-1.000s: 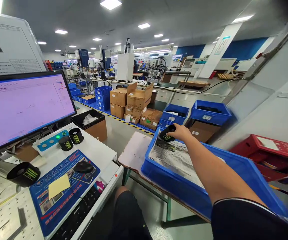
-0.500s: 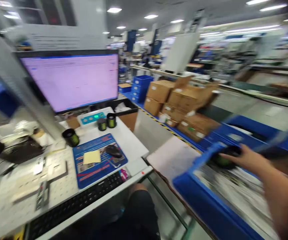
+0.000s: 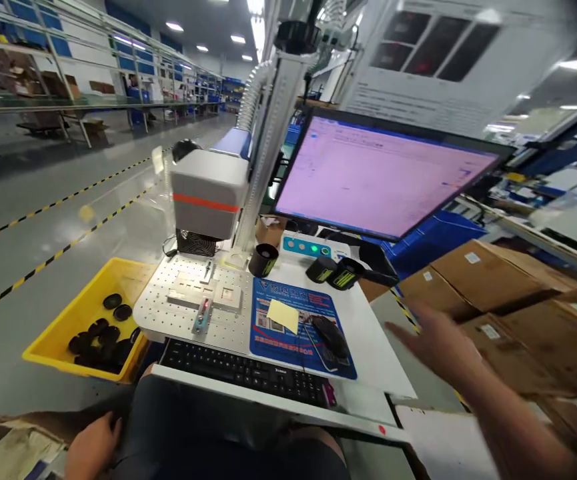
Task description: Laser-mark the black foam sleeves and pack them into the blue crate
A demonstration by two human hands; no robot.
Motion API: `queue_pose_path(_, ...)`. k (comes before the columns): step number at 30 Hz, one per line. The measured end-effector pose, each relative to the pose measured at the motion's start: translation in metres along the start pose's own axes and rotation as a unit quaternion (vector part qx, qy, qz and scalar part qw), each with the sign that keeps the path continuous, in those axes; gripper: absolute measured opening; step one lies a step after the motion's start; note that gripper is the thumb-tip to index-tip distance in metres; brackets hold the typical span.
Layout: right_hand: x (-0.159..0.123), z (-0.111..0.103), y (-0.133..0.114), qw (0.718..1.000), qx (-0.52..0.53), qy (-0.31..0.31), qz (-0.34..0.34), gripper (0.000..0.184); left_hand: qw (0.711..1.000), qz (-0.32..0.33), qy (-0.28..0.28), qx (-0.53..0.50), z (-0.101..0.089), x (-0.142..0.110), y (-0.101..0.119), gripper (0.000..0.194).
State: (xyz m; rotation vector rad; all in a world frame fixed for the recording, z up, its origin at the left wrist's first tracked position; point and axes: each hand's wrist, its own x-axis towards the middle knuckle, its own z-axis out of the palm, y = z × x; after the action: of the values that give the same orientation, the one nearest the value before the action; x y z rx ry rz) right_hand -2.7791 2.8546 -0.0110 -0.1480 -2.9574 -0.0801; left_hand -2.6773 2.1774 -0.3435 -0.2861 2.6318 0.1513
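My right hand point(image 3: 438, 340) is raised in the air past the right edge of the white worktable point(image 3: 368, 340). It is blurred, its fingers are stretched out, and nothing shows in it. My left hand point(image 3: 93, 445) is low beside my thigh, next to an open cardboard box point(image 3: 15, 443). Its fingers are curled, and whatever they may hold is hidden. On the table stand a black cylinder point(image 3: 263, 261) with a yellow-green label and two similar black cylinders point(image 3: 347, 273) leaning by the control box point(image 3: 308, 246). A perforated metal plate point(image 3: 168, 312) carries a pale fixture point(image 3: 228, 293).
A grey machine head point(image 3: 211, 187) with an orange stripe hangs above the plate. Behind the mouse pad point(image 3: 288, 340) stands a monitor point(image 3: 378, 177). A keyboard point(image 3: 248, 373) lies along the front. At left, a yellow bin point(image 3: 48, 350) holds several black round pieces; cardboard boxes point(image 3: 513, 273) are stacked right.
The view has swung left, bringing in the machine head, yellow bin and my left hand. My right hand has left the dark round object at the blue bin, which is out of view.
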Motion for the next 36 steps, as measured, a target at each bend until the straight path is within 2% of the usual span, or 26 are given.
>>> queue_pose_path(3,0.068,0.028,-0.102,0.994,-0.031,-0.029,-0.105,0.064,0.999,-0.004,0.038,-0.025,-0.002,-0.007,0.002,0.061)
queue_pose_path(6,0.131,0.058,-0.193,0.984,-0.058,-0.025,-0.167,0.085,0.993,-0.005,0.101,-0.058,0.002,-0.016,0.000,0.057)
queue_pose_path(8,0.159,0.071,-0.234,0.980,-0.070,-0.022,-0.184,0.088,0.987,-0.014,0.134,-0.082,0.007,-0.024,-0.004,0.051)
queue_pose_path(10,0.177,0.079,-0.259,0.978,-0.076,-0.026,-0.194,0.083,0.983,-0.024,0.148,-0.103,0.011,-0.032,-0.007,0.046)
queue_pose_path(14,0.199,0.088,-0.272,0.975,-0.075,-0.064,-0.199,0.057,0.981,-0.025,0.148,-0.122,0.014,-0.042,-0.011,0.048)
queue_pose_path(16,0.206,0.088,-0.268,0.976,-0.071,-0.085,-0.185,0.043,0.981,-0.021,0.146,-0.130,0.014,-0.040,-0.010,0.048)
queue_pose_path(18,0.208,0.085,-0.259,0.980,-0.062,-0.097,-0.164,0.038,0.980,-0.013,0.151,-0.127,0.016,-0.036,-0.009,0.048)
queue_pose_path(21,0.199,0.076,-0.242,0.986,-0.033,-0.090,-0.134,0.051,0.981,-0.003,0.163,-0.106,0.020,-0.027,-0.006,0.047)
queue_pose_path(25,0.163,0.065,-0.232,0.991,0.052,-0.081,-0.097,0.074,0.981,0.011,0.174,-0.090,0.021,-0.021,-0.003,0.044)
queue_pose_path(30,0.111,0.073,-0.261,0.969,0.212,-0.116,-0.056,0.076,0.984,0.010,0.157,-0.088,0.015,-0.016,0.002,0.045)
queue_pose_path(33,0.097,0.084,-0.282,0.953,0.263,-0.135,-0.059,0.074,0.985,0.005,0.154,-0.083,0.012,-0.018,0.003,0.042)
queue_pose_path(36,0.091,0.092,-0.293,0.941,0.292,-0.156,-0.063,0.073,0.983,0.007,0.165,-0.083,0.011,-0.023,0.003,0.042)
